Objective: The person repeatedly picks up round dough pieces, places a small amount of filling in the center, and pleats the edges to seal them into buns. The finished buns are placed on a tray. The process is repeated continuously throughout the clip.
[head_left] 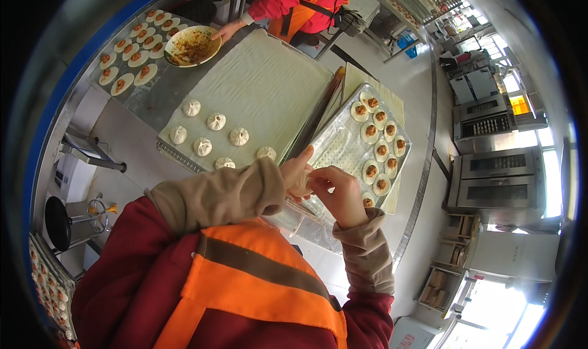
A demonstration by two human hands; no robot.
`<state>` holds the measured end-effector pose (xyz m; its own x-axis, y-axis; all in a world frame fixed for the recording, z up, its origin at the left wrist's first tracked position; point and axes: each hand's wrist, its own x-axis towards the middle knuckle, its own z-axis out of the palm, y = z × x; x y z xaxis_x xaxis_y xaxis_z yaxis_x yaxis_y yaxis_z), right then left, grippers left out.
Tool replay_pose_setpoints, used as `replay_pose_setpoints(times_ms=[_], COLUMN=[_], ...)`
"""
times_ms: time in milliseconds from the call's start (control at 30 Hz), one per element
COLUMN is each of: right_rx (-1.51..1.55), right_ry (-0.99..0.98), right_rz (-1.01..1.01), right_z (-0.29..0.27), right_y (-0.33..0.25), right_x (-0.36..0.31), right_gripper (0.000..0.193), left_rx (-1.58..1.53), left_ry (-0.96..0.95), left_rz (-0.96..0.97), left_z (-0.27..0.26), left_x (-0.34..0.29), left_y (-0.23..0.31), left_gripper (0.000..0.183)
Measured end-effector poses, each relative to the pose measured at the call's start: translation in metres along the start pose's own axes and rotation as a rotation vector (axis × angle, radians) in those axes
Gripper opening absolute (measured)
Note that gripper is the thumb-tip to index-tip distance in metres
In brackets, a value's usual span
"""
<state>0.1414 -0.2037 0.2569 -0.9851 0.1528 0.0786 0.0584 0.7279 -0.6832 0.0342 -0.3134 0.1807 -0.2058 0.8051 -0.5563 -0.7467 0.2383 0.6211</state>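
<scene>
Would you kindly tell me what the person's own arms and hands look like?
The left hand and right hand wear no gloves. Loose, wrinkled tan sleeve covers wrap both forearms, bunching near the wrists. Above them show plain dark red sleeves. No cables are visible on either arm.

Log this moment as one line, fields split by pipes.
left hand cups dough wrapper | right hand pinches its edge | right: tray of filled rounds | ahead-left: pleated buns | beyond: co-worker's hand at filling bowl
</scene>
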Motion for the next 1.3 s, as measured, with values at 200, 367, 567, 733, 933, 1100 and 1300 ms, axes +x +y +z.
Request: replay_pose_setpoints(times_ms=[200,367,567,733,933,1100,1300], right_rx=[-0.114,-0.355,-0.182,-0.325,-0.209,0.099,-0.002], right_ry=[0.107,0.121,0.015,0.103,0.005,0.079,0.018], right_rz=[-0.180,-0.369,-0.223,-0.411,-0.196,0.066,-0.067], right_z=[-0.001,0.002,-0.011,-0.014,-0.017,-0.008,-0.006], right_y=[-0.012,-0.034,-0.032,-0.037,-0.042,-0.030,-0.033], right_x=[-0.007,-0.012,-0.009,-0.015,-0.020,-0.022,-0.031], right_gripper=[0.014,0.015,0.014,0.014,0.012,0.019,0.022], left_rx=[-0.076,0.052,0.027,0.005,0.208,-0.288,-0.353], left_ry=[-0.196,-0.253,-0.190,-0.250,-0.364,-0.237,-0.279], left_rz=[0.087,0.045,0.003,0.088,-0.022,0.129,0.151], left_z=[-0.013,-0.018,0.002,-0.002,-0.003,0.006,0.003], left_x=[-0.014,-0.014,-0.022,-0.036,-0.022,-0.024,-0.035], left_y=[-0.001,-0.005,0.002,0.006,0.015,-0.006,-0.017], left_gripper=[0.085,0.081,0.081,0.082,0.080,0.069,0.061])
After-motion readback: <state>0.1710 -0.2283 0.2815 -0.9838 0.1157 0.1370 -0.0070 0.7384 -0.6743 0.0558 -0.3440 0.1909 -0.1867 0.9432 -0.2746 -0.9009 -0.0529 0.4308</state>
